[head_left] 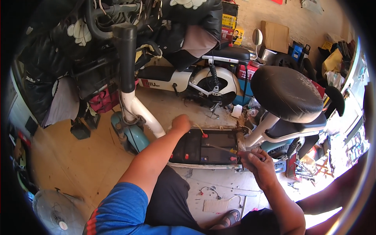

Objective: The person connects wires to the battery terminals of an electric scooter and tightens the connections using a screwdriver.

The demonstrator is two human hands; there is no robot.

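My right hand (pixel 258 161) is closed round the handle of a screwdriver (pixel 221 148). Its thin shaft points left across the black batteries (pixel 219 140), which sit in an open tray in the scooter's floor (pixel 207 166). My left hand (pixel 181 124) is closed at the tray's far left edge. From its fingers a yellowish wire (pixel 200 129) runs to a red terminal cap (pixel 205 135); the fingertips are partly hidden. More red caps (pixel 187 156) show at the near left of the batteries.
The scooter's white stem (pixel 147 117) rises left of the tray, its worn black saddle (pixel 288 94) at right. Behind stands a white scooter (pixel 213 84). Cardboard (pixel 215 206) and loose wire lie on the near floor beside my sandalled foot (pixel 229 218). A fan (pixel 58 217) stands lower left.
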